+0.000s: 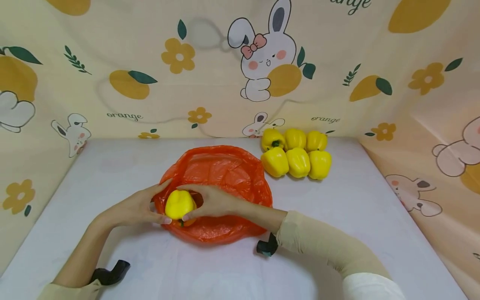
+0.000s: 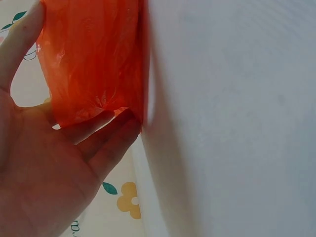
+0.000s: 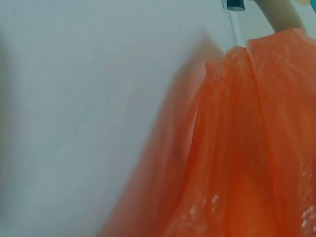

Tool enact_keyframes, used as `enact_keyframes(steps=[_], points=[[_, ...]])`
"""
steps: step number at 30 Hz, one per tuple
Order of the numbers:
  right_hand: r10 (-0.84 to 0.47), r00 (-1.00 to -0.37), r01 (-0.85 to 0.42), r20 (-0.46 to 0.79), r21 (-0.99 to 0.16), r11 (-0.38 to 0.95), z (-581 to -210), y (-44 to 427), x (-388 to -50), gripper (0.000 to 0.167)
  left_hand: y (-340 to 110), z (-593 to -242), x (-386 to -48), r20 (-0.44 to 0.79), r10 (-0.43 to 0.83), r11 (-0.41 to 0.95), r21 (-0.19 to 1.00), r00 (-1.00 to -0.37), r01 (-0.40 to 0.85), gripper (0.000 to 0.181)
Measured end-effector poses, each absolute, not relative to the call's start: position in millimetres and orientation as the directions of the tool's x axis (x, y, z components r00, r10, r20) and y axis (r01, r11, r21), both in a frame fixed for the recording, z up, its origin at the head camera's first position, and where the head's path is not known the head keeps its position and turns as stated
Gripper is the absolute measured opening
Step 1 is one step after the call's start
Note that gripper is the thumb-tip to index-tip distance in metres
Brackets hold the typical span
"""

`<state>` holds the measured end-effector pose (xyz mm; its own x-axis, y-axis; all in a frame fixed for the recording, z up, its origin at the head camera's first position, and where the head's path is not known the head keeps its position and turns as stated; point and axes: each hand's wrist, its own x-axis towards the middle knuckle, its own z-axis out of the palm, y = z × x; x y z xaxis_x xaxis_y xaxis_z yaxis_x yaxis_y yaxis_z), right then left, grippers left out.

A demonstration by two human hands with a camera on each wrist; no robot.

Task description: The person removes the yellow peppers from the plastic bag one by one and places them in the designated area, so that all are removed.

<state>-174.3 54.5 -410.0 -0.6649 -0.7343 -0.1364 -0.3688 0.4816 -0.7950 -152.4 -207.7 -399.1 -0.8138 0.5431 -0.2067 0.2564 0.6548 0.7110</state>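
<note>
In the head view, a yellow bell pepper is at the left side of an opened red plastic bag, its stem facing me. My right hand reaches across the bag and grips this pepper between thumb and fingers. At the bag's left edge my left hand spreads thumb and fingers around the outside, close to the pepper. The left wrist view shows the left hand with fairly straight fingers touching the red plastic. In the right wrist view the bag's side fills the right part; the right hand is out of sight there.
Several yellow bell peppers stand in two rows at the back right of the white table. Behind the table hangs a printed cloth with rabbits and oranges. Black wrist devices sit by both forearms.
</note>
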Motion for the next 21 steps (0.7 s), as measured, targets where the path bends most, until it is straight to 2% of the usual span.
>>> enact_keyframes(steps=[7, 16, 21], points=[[-0.696, -0.696, -0.261, -0.176, -0.841, 0.475, -402, 72, -176, 0.084, -206, -396, -156, -0.208, 0.543, 0.664, 0.7, -0.814, 0.264, 0.107], [-0.711, -0.691, -0.229, -0.131, -0.893, 0.387, -396, 99, -178, 0.08, -211, -396, -150, -0.249, 0.503, 0.677, 0.709, -0.828, 0.198, 0.113], [-0.682, -0.724, -0.191, -0.103, -0.921, 0.341, -390, 124, -186, 0.081, -206, -397, -152, -0.229, 0.508, 0.657, 0.726, -0.83, 0.202, 0.113]])
